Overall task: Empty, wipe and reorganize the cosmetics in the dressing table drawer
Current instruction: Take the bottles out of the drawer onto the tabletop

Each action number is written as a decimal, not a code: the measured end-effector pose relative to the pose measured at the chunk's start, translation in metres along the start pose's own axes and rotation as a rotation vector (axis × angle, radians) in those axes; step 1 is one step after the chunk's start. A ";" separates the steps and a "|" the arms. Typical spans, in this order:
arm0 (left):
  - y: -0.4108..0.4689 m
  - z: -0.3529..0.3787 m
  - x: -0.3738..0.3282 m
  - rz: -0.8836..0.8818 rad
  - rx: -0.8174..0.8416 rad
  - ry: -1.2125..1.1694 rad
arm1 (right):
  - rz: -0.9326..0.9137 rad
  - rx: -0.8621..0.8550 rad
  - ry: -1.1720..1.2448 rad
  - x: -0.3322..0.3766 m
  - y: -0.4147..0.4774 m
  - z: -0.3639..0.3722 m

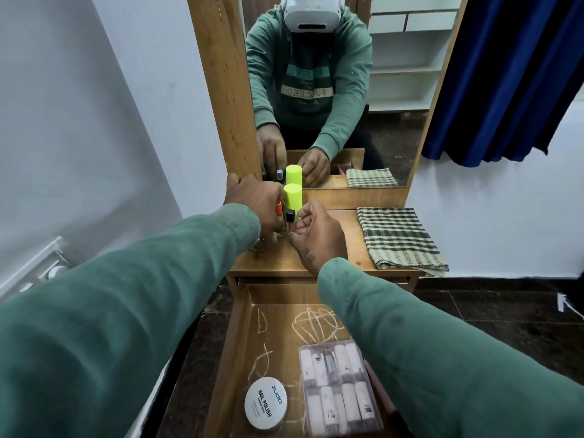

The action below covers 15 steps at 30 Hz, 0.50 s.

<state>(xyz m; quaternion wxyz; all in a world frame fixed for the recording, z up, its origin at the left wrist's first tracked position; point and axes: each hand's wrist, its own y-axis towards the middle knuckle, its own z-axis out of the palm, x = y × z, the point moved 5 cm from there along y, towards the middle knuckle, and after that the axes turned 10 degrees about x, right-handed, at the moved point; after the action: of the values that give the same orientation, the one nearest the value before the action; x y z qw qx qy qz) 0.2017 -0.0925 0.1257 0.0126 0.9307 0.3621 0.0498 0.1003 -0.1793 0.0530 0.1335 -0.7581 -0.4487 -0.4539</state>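
The drawer (281, 339) holds a nail-polish tin (266, 403) and a clear case (339, 388) of small bottles (lying flat). The right hand (319, 235) has its fingers curled and empty; the left hand (252, 197) hides its grip, so I cannot tell.

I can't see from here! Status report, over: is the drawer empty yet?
Left hand and right hand among bottles on tabletop, grips unclear. Drawer not empty: round tub, clear pack inside. Checked cloth idle on tabletop.

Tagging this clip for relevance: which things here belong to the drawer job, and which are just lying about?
Job: drawer, round tin, clear case, yellow bottle, orange-capped tube, black-capped bottle, checked cloth.
Lying about: mirror, blue curtain, white wall fitting.
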 end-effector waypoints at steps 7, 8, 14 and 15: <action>-0.013 -0.015 -0.007 0.036 -0.063 0.132 | 0.021 -0.009 -0.007 -0.002 -0.014 -0.009; -0.016 -0.019 -0.010 0.053 -0.090 0.169 | 0.011 -0.013 -0.018 -0.002 -0.019 -0.012; -0.059 -0.042 -0.029 0.213 -0.310 0.337 | -0.185 -0.033 -0.184 0.012 -0.070 -0.027; -0.071 -0.043 -0.031 0.242 -0.346 0.321 | -0.196 0.031 -0.181 0.012 -0.081 -0.023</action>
<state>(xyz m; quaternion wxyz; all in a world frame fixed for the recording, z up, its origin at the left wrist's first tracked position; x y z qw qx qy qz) 0.1264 -0.0616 0.1618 0.1078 0.9314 0.2318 0.2590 0.0242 -0.1416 0.0588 0.0593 -0.7463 -0.5379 -0.3875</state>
